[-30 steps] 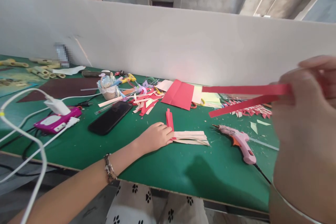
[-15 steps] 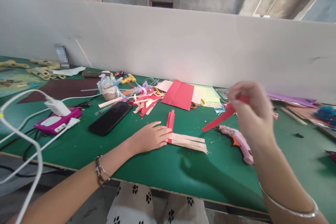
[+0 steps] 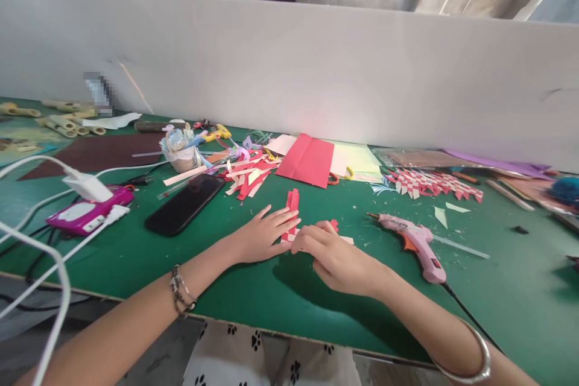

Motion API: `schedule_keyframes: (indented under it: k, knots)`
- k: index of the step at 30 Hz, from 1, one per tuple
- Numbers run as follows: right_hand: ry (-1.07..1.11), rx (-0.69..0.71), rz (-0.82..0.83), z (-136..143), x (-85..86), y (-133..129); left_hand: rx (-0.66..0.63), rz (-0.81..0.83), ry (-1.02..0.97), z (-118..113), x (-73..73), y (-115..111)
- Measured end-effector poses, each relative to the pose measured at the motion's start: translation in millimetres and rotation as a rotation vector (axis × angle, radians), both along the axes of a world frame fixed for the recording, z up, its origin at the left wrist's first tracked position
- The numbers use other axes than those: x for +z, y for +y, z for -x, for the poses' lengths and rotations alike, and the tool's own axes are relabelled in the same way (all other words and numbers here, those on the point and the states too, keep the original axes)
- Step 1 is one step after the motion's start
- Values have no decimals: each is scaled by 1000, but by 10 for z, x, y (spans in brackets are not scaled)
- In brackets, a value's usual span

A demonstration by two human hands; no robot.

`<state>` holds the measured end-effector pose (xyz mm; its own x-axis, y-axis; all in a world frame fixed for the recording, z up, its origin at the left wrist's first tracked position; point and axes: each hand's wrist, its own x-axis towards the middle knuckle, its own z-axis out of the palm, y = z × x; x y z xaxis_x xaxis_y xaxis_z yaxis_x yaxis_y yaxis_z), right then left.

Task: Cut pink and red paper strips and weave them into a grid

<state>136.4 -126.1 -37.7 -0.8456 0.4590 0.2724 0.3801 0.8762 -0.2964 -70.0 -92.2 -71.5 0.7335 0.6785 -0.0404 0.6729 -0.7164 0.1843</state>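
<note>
Red and pale pink paper strips cross in a small checkered weave (image 3: 290,234) on the green table. My left hand (image 3: 265,234) lies on the weave's left side with its fingers spread, over the lower part of the upright red strips (image 3: 292,200). From the right, my right hand (image 3: 332,256) reaches over the pale strips, its fingers closed at the weave's edge. A red strip end (image 3: 334,225) shows just behind that hand; the rest of it is hidden under the fingers.
A pink glue gun (image 3: 418,241) lies at the right, a black phone (image 3: 184,205) at the left. Behind are red paper (image 3: 307,160), scrap strips (image 3: 251,174) and a checkered woven piece (image 3: 429,184). A purple power strip (image 3: 90,211) with white cables sits far left.
My right hand has come down and left to the weave with the red strip. The glue gun and checkered piece it partly hid are now uncovered. My left hand has stayed on the weave.
</note>
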Motion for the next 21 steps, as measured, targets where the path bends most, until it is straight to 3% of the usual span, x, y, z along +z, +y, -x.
schedule_keyframes:
  k: [7,15,21]
  knots:
    - [96,-89,330,-38,-100,115,-31,21,-16,22,2,45]
    - [193,-211,265,-194,-39,247,-83,35,-58,149,46,141]
    - [287,-321,241,-213,34,229,-19,-21,-141,76,100,75]
